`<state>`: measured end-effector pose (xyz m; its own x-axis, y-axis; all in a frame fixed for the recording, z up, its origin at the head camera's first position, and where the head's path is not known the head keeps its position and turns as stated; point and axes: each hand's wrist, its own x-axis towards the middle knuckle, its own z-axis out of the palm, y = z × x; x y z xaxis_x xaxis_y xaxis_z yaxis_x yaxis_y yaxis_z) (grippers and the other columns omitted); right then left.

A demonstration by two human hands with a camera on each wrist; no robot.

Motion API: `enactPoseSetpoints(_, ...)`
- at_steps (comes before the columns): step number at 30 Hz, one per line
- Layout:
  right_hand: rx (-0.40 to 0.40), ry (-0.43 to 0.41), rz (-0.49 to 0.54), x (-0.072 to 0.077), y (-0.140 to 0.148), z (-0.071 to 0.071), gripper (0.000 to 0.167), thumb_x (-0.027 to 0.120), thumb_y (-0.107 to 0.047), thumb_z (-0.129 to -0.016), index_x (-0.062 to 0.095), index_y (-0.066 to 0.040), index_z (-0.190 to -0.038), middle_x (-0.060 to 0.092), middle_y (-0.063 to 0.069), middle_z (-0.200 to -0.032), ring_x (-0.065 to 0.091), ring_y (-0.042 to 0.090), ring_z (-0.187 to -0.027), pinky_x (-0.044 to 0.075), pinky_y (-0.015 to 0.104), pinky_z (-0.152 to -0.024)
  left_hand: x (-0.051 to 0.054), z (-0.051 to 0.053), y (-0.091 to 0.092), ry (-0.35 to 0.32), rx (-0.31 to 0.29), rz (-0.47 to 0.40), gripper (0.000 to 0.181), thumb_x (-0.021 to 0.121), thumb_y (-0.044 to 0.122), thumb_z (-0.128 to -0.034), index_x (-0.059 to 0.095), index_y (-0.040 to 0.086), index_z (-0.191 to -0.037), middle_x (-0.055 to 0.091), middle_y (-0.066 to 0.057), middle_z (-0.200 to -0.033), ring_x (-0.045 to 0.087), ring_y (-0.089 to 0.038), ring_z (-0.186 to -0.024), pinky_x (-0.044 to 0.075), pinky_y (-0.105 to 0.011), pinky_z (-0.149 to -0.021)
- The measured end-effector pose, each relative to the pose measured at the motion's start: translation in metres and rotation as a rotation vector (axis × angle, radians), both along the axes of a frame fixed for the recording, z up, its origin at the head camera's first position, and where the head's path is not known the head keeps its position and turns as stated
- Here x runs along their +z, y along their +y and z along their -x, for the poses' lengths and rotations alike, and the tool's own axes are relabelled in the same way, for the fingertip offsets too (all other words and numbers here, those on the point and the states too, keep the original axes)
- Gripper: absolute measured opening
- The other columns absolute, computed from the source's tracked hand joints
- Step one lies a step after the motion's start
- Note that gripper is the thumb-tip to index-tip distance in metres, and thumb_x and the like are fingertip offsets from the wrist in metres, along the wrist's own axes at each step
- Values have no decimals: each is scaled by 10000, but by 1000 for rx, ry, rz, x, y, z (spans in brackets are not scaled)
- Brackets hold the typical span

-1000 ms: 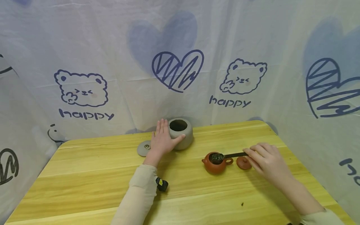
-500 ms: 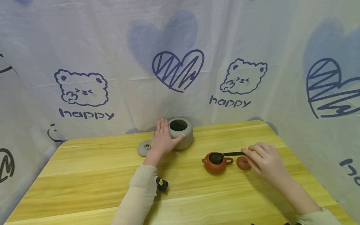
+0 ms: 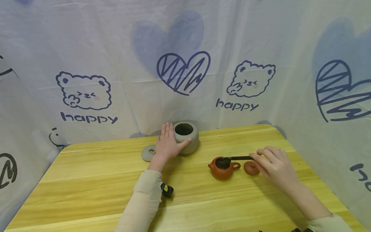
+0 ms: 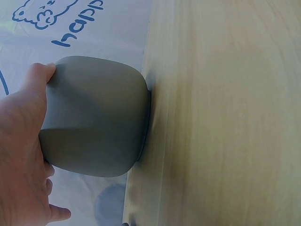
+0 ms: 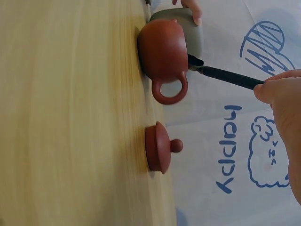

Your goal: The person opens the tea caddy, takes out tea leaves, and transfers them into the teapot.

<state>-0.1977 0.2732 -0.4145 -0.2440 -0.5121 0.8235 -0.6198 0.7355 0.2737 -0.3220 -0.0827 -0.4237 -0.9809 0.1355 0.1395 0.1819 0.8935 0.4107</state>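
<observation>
My left hand (image 3: 167,145) lies against the left side of a grey, round-bellied jar (image 3: 192,145), fingers straight and thumb across its front. Beside that hand is the jar's flat grey lid (image 3: 147,154), partly covered by it. On the right, my right hand (image 3: 275,166) pinches the dark handle of a tea scoop (image 3: 240,158). The scoop's head is in the mouth of a small reddish-brown teapot (image 3: 221,174) and looks tipped over. Its round-knobbed lid (image 5: 160,148) rests on the table by the teapot's handle.
The wooden table (image 3: 95,187) backs onto a white curtain (image 3: 139,106) printed with bears and hearts. A black device (image 3: 167,190) shows at the left wrist.
The scoop, showing dark tea leaves a second ago, has turned over in the teapot's mouth and its leaves no longer show. My left hand and the jar have stayed put.
</observation>
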Motion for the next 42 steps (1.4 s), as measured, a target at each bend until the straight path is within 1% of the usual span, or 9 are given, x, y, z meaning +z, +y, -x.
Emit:
enactPoseSetpoints(5,-52,-25,-46,1,7,1,471,388,-358,-1056,751,-81,-940,663,105,-870,573,317,-840,407,428,-652,1,-1,-1,-1,6,-9,1103,472,776,-833,70,66,-1576,-4,-113,-1660,-14,-268,-1541,146,-583,-1206)
enactPoseSetpoints(8,-61,-22,-77,1,10,2,491,357,-354,-1064,741,-68,-955,662,119,-889,572,336,-860,408,444,-666,1,-1,-1,-4,9,-12,1102,471,777,-832,69,70,-1576,-6,-109,-1660,-20,-260,-1541,136,-578,-1210)
enactPoseSetpoints(15,-86,-24,-138,1,17,9,472,344,-318,-1070,729,-61,-981,665,119,-908,578,343,-879,431,455,-694,1,-2,-3,0,14,-6,1094,468,771,-839,67,69,-1576,-6,-110,-1660,-7,-268,-1542,146,-581,-1207)
enactPoseSetpoints(17,-82,-33,-130,1,17,11,469,347,-324,-1069,730,-67,-982,663,113,-908,575,336,-879,429,451,-693,2,-3,-3,0,12,-5,1097,472,770,-839,67,66,-1576,-6,-113,-1659,-3,-274,-1541,147,-584,-1206)
enactPoseSetpoints(21,-46,-34,-76,3,17,16,444,389,-329,-1057,741,-74,-963,661,109,-887,576,336,-858,409,445,-661,2,-3,-3,-10,5,2,1107,466,774,-838,49,62,-1575,-25,-114,-1659,-20,-279,-1540,142,-589,-1204)
enactPoseSetpoints(25,-23,-26,-38,8,15,20,434,423,-335,-1046,753,-73,-945,664,110,-873,578,342,-835,395,445,-640,2,-3,-2,-21,5,4,1111,457,784,-835,35,72,-1577,-36,-102,-1660,-40,-268,-1540,126,-584,-1209)
enactPoseSetpoints(28,-9,-27,-20,14,12,22,429,441,-335,-1040,757,-63,-939,667,117,-869,576,345,-823,386,453,-644,2,-2,-3,-16,4,6,1114,450,794,-830,39,78,-1578,-32,-97,-1661,-39,-264,-1541,120,-584,-1210)
enactPoseSetpoints(35,-18,1,-4,30,4,32,390,469,-317,-1031,747,-58,-945,673,132,-879,578,367,-832,383,478,-647,0,0,-4,-10,-9,21,1113,426,811,-826,45,85,-1579,-48,-96,-1659,-50,-260,-1540,119,-580,-1212)
enactPoseSetpoints(42,-30,-9,5,43,-6,46,373,476,-321,-1027,740,-61,-980,680,134,-919,578,369,-872,397,479,-688,4,-1,-6,2,-19,18,1118,450,814,-812,77,91,-1579,-16,-92,-1662,-36,-262,-1541,110,-581,-1214)
